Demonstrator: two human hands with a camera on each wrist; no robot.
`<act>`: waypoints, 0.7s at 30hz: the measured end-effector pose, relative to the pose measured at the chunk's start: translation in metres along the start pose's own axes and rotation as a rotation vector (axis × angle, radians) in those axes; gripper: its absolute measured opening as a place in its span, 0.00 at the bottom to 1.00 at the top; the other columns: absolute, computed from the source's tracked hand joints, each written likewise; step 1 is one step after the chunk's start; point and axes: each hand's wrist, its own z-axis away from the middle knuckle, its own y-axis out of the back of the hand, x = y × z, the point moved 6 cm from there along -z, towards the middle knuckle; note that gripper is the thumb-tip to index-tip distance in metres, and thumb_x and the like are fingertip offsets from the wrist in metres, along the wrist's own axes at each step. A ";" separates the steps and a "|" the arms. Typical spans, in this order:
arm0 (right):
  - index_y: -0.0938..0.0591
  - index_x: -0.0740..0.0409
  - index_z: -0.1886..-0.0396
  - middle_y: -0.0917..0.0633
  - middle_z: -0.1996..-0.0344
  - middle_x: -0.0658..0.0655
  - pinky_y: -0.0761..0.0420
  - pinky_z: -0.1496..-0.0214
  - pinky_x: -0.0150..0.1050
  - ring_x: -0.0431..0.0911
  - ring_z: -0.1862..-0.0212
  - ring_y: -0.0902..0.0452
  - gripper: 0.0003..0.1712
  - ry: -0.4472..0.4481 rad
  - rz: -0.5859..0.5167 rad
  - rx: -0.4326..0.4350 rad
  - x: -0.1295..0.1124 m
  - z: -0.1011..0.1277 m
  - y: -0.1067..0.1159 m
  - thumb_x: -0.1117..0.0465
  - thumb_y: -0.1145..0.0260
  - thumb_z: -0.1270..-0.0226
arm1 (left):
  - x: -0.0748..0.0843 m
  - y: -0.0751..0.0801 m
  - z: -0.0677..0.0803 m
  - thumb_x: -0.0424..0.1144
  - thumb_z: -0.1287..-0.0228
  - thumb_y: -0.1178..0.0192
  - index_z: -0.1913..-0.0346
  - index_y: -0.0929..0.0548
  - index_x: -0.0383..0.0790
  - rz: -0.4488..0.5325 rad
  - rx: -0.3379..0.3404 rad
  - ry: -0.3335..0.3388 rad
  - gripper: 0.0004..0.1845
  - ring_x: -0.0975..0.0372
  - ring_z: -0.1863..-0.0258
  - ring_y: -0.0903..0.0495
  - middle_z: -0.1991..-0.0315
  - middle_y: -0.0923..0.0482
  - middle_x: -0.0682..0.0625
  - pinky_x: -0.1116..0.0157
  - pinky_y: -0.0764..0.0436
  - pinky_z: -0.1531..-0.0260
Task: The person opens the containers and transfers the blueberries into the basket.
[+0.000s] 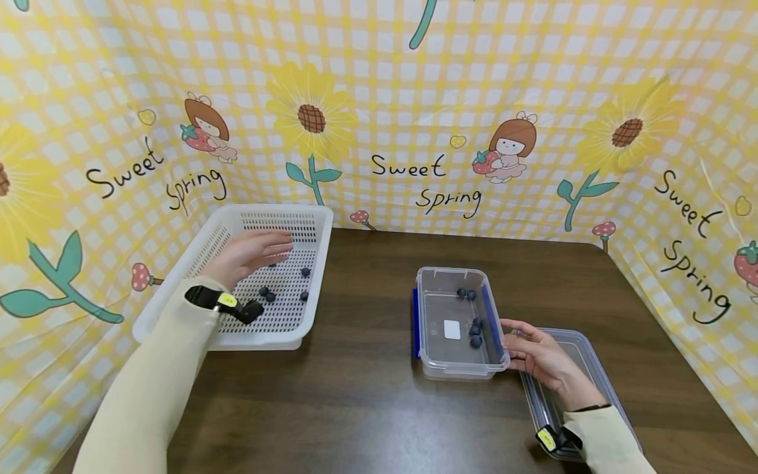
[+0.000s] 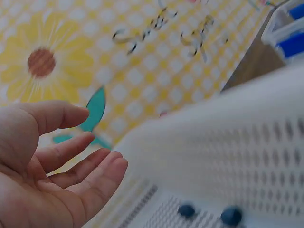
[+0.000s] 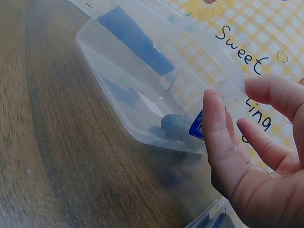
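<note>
L hand (image 1: 251,253) relaxed, holding nothing, hovers over white basket (image 1: 177,283); blueberries (image 1: 268,294) lie just toward wrist. R hand (image 1: 541,355) steadies clear container (image 1: 428,359), prob. thumb on rim.

dark wood-grain table (image 1: 367,395), yellow gingham backdrop (image 1: 385,79) on three sides: sunflowers, cartoon girls, "sweet spring" lettering.

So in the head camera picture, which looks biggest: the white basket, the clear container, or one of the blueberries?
1. White basket, clearly the largest.
2. Clear container, noticeably smaller, though it sits slightly nearer the camera.
3. A blueberry, tiny beside both.
The lid under the right hand is partly hidden, so I left it unranked.
</note>
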 end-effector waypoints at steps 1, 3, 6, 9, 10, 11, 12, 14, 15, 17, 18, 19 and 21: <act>0.19 0.44 0.48 0.14 0.63 0.52 0.13 0.59 0.38 0.43 0.63 0.15 0.19 -0.003 0.002 0.003 0.000 0.000 0.000 0.72 0.45 0.25 | 0.004 -0.007 -0.001 0.33 0.20 0.54 0.25 0.44 0.28 0.014 -0.012 -0.012 0.27 0.47 0.28 0.40 0.24 0.46 0.36 0.54 0.34 0.30; 0.19 0.44 0.48 0.14 0.63 0.52 0.13 0.59 0.38 0.43 0.63 0.15 0.19 -0.004 0.005 0.009 0.001 0.000 0.001 0.71 0.44 0.25 | 0.010 -0.021 -0.002 0.31 0.20 0.56 0.25 0.44 0.26 0.039 -0.026 -0.029 0.26 0.46 0.28 0.40 0.25 0.45 0.34 0.53 0.33 0.31; 0.19 0.44 0.48 0.14 0.63 0.52 0.13 0.59 0.38 0.43 0.63 0.15 0.19 0.004 -0.002 0.000 0.001 0.000 0.001 0.72 0.45 0.25 | 0.019 -0.046 -0.003 0.28 0.20 0.58 0.25 0.44 0.26 0.095 -0.063 -0.055 0.25 0.45 0.28 0.40 0.26 0.44 0.33 0.53 0.33 0.31; 0.19 0.45 0.47 0.14 0.63 0.53 0.13 0.60 0.38 0.43 0.63 0.16 0.19 0.015 -0.015 -0.020 0.000 0.001 -0.001 0.72 0.45 0.25 | 0.029 -0.077 -0.003 0.27 0.21 0.59 0.25 0.44 0.26 0.165 -0.111 -0.068 0.25 0.45 0.28 0.39 0.26 0.43 0.32 0.55 0.31 0.32; 0.19 0.45 0.47 0.14 0.63 0.53 0.13 0.60 0.38 0.43 0.63 0.16 0.19 0.017 -0.019 -0.026 -0.001 0.001 -0.001 0.72 0.45 0.25 | 0.032 -0.088 -0.003 0.26 0.21 0.59 0.25 0.44 0.25 0.177 -0.134 -0.074 0.25 0.45 0.28 0.39 0.27 0.42 0.32 0.55 0.30 0.33; 0.19 0.45 0.47 0.14 0.62 0.53 0.13 0.60 0.37 0.43 0.63 0.16 0.19 0.019 -0.024 -0.032 -0.001 0.001 -0.001 0.72 0.45 0.25 | 0.035 -0.100 -0.003 0.26 0.21 0.58 0.26 0.43 0.25 0.186 -0.151 -0.075 0.25 0.45 0.29 0.38 0.27 0.41 0.32 0.56 0.28 0.34; 0.19 0.45 0.47 0.14 0.62 0.53 0.13 0.60 0.37 0.43 0.63 0.16 0.19 0.022 -0.027 -0.036 -0.001 0.001 -0.002 0.72 0.45 0.25 | 0.037 -0.112 -0.003 0.26 0.22 0.58 0.26 0.43 0.25 0.203 -0.167 -0.075 0.25 0.44 0.29 0.37 0.28 0.40 0.31 0.56 0.27 0.35; 0.19 0.45 0.47 0.14 0.62 0.53 0.13 0.60 0.37 0.43 0.63 0.16 0.19 0.024 -0.028 -0.044 -0.001 0.001 -0.003 0.72 0.45 0.25 | 0.039 -0.134 -0.003 0.26 0.22 0.56 0.27 0.41 0.24 0.210 -0.204 -0.079 0.24 0.43 0.30 0.36 0.29 0.39 0.30 0.57 0.25 0.37; 0.19 0.45 0.47 0.14 0.62 0.53 0.13 0.60 0.37 0.43 0.63 0.16 0.19 0.024 -0.028 -0.045 -0.001 0.001 -0.003 0.72 0.45 0.25 | 0.038 -0.145 -0.004 0.26 0.22 0.56 0.28 0.40 0.24 0.212 -0.216 -0.077 0.24 0.43 0.31 0.35 0.30 0.37 0.30 0.58 0.24 0.38; 0.19 0.45 0.47 0.14 0.62 0.52 0.13 0.60 0.37 0.43 0.63 0.16 0.19 0.023 -0.027 -0.043 -0.001 0.001 -0.004 0.72 0.45 0.25 | 0.034 -0.167 -0.008 0.25 0.24 0.53 0.29 0.37 0.23 0.207 -0.239 -0.067 0.23 0.42 0.32 0.34 0.32 0.34 0.29 0.58 0.22 0.40; 0.18 0.45 0.47 0.14 0.62 0.52 0.13 0.60 0.37 0.43 0.63 0.16 0.19 0.022 -0.027 -0.041 -0.001 0.001 -0.004 0.72 0.45 0.25 | 0.031 -0.177 -0.011 0.25 0.25 0.52 0.30 0.37 0.23 0.196 -0.248 -0.062 0.23 0.42 0.33 0.33 0.33 0.33 0.29 0.57 0.22 0.40; 0.18 0.45 0.47 0.14 0.62 0.52 0.13 0.59 0.38 0.43 0.63 0.16 0.20 0.020 -0.027 -0.041 -0.001 0.001 -0.004 0.72 0.45 0.25 | 0.028 -0.187 -0.013 0.25 0.25 0.50 0.31 0.35 0.23 0.180 -0.253 -0.054 0.23 0.42 0.33 0.32 0.34 0.32 0.29 0.57 0.22 0.40; 0.18 0.45 0.47 0.14 0.62 0.52 0.13 0.59 0.38 0.43 0.63 0.15 0.20 0.016 -0.025 -0.041 0.000 0.001 -0.004 0.72 0.45 0.25 | 0.019 -0.206 -0.018 0.24 0.27 0.48 0.32 0.33 0.23 0.163 -0.259 -0.032 0.23 0.42 0.35 0.30 0.36 0.29 0.29 0.56 0.23 0.39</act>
